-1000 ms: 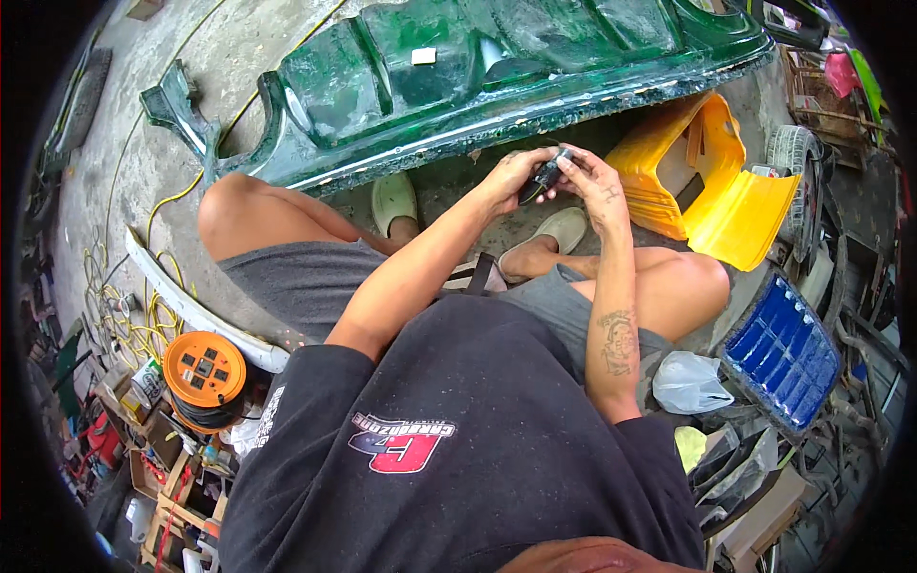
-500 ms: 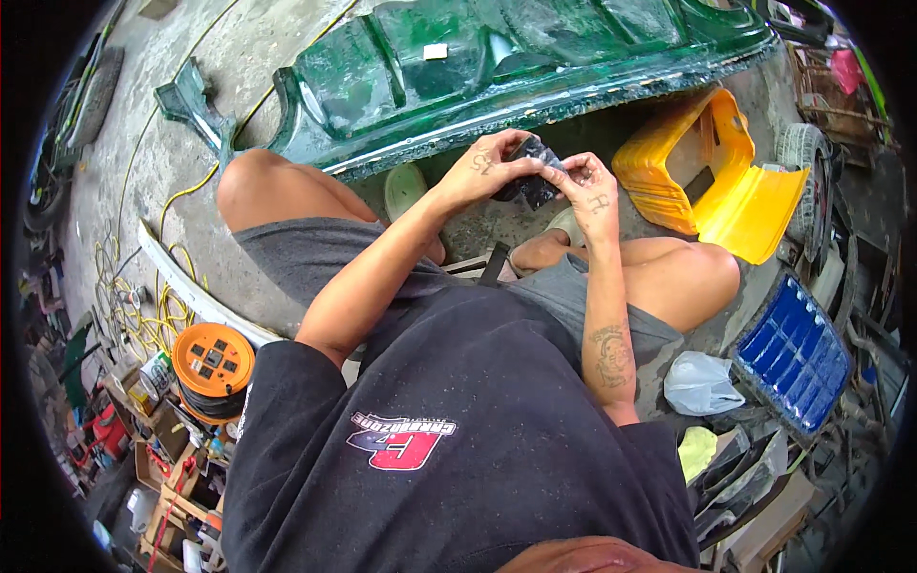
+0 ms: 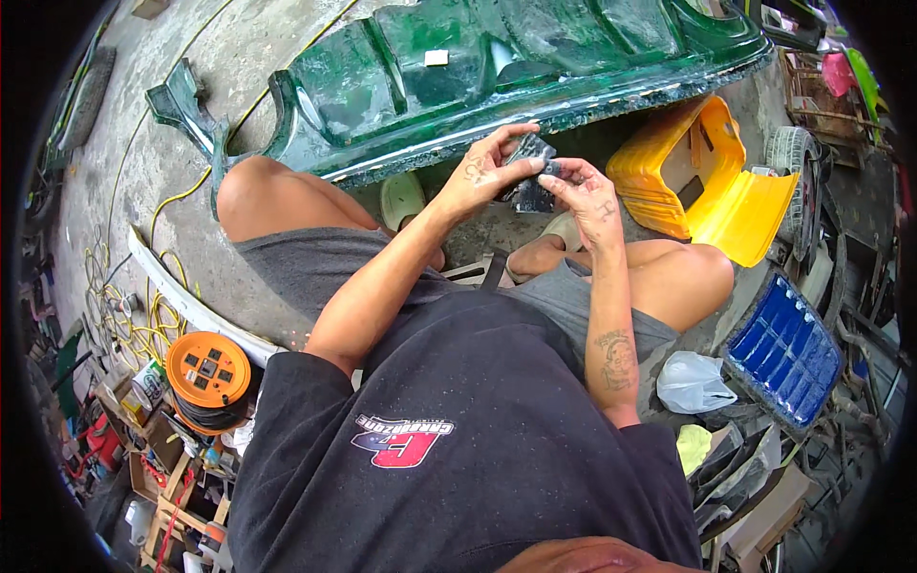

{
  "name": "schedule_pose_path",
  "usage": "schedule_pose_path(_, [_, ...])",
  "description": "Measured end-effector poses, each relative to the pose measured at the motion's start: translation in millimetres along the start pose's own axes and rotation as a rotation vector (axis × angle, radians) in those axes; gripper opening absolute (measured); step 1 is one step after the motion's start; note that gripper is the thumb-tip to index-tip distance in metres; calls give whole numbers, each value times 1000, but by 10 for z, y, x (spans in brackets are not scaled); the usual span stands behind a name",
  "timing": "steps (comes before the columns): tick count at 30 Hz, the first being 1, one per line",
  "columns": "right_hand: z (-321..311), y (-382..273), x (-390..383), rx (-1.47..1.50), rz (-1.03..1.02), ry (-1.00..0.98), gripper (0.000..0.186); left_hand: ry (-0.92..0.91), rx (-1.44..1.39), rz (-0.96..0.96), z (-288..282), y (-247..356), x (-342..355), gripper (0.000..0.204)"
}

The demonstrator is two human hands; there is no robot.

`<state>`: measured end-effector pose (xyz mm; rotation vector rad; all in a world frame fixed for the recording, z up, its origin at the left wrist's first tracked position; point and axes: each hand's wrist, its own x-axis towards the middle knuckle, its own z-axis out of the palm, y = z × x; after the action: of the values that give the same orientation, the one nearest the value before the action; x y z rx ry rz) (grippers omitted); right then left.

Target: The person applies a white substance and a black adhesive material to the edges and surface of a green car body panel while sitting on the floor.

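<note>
Between my knees, both hands are raised in front of the green panel's lower edge. My left hand (image 3: 482,180) pinches one side of a folded black sheet with pale smears (image 3: 533,198), its forefinger stretched up behind it. The fingers of my right hand (image 3: 591,201) are closed on the sheet's other side, thumb toward my left thumb. One part of the sheet stands up between the hands; another hangs below them. Its exact kind does not show clearly. Beyond lies the large glossy green moulded panel (image 3: 435,105), with a small cream block (image 3: 437,57) on it.
A cut-open yellow plastic container (image 3: 745,224) stands right of my hands, near a tyre (image 3: 791,158). Farther right are a blue ribbed panel (image 3: 788,353) and a white plastic bag (image 3: 694,382). At left are an orange cable reel (image 3: 208,371), yellow cable and a white curved strip (image 3: 201,304).
The black sheet has been turned in my fingers: one part now stands up and another hangs down. My left forefinger has lifted and straightened. The view has shifted slightly.
</note>
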<state>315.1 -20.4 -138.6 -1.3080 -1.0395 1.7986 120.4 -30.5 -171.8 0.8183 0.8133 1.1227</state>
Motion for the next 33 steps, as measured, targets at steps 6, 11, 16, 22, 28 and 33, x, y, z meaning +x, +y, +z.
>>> schedule_pose_path(6, [25, 68, 5, 80, 7, 14, 30, 123, 53, 49, -5, 36, 14, 48])
schedule_pose_path(11, [48, 79, 34, 36, -75, 53, 35, 142, 106, 45, 8, -39, 12, 43])
schedule_pose_path(16, [19, 62, 43, 51, -94, -35, 47, 135, -39, 18, 58, -56, -14, 42])
schedule_pose_path(22, [17, 8, 13, 23, -94, -34, 49, 112, -105, 30, 92, -97, -18, 41])
schedule_pose_path(28, [76, -19, -5, -59, -46, 94, 44, 110, -21, 124, 130, -31, 0, 41])
schedule_pose_path(33, [76, 48, -76, -118, 51, 182, 31, 173, 255, 219, 104, -46, -25, 42])
